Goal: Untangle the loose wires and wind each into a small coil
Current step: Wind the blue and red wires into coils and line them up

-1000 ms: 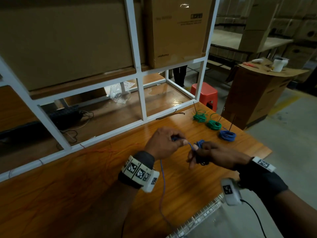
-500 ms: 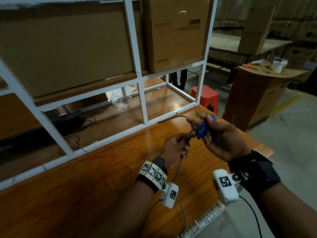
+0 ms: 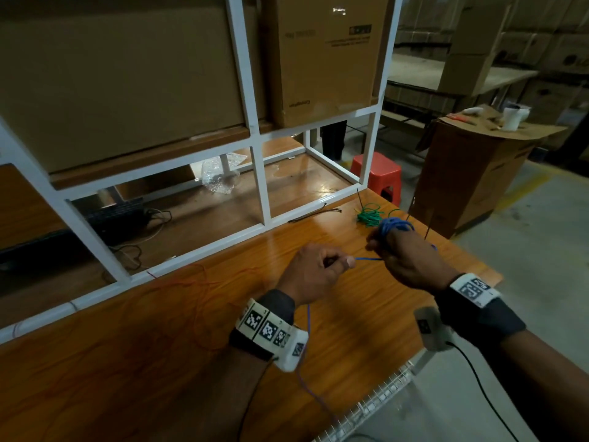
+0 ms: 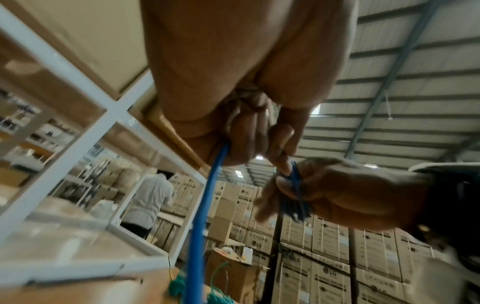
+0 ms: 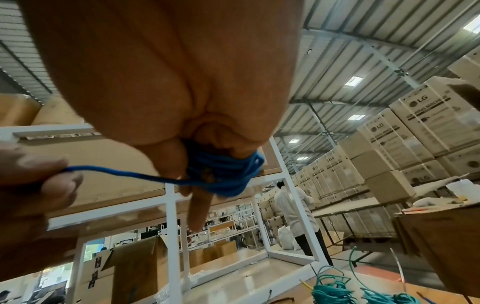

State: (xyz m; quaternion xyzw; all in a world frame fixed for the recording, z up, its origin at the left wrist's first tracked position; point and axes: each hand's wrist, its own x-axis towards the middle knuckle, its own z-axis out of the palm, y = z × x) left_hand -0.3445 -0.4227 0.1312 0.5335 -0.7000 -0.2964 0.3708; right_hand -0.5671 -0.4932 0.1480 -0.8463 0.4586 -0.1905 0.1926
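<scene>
Winding the blue wire (image 3: 366, 259) is the step we have in hand, judged from how it lies: several turns sit bunched round the fingers of our right hand (image 3: 406, 256), whose grip is closed on that blue coil (image 5: 226, 174), held up above the tabletop (image 3: 159, 362). Our left hand (image 3: 314, 275) pinches the free run of the same wire between thumb and fingers, just beside the right hand, with a short taut stretch between the two. From the left grip the wire drops past the wrist and trails over the near edge of the tabletop; its end is out of view, so we cannot tell how much is left to wind.

Progress, as we judge it: a green coil (image 3: 369, 216) lies wound at the far right corner of the tabletop, and the right wrist view shows a second green bundle beside it. A third item may sit behind our right hand, but it is hidden. A thin red wire (image 3: 197, 282) lies loose in wide loops across the middle of the tabletop, not yet coiled. So some wires are finished, one is in hand, and at least one remains.

Surroundings: a white rack frame (image 3: 264, 186) stands along the far edge of the tabletop with cardboard boxes (image 3: 325, 59) on its shelf. A dark cable tie (image 3: 315, 212) lies near the frame. A red stool (image 3: 376, 170) stands on the floor beyond. Nothing blocks the winding; the loose red loops lie near the left wrist and could snag the trailing blue run.
</scene>
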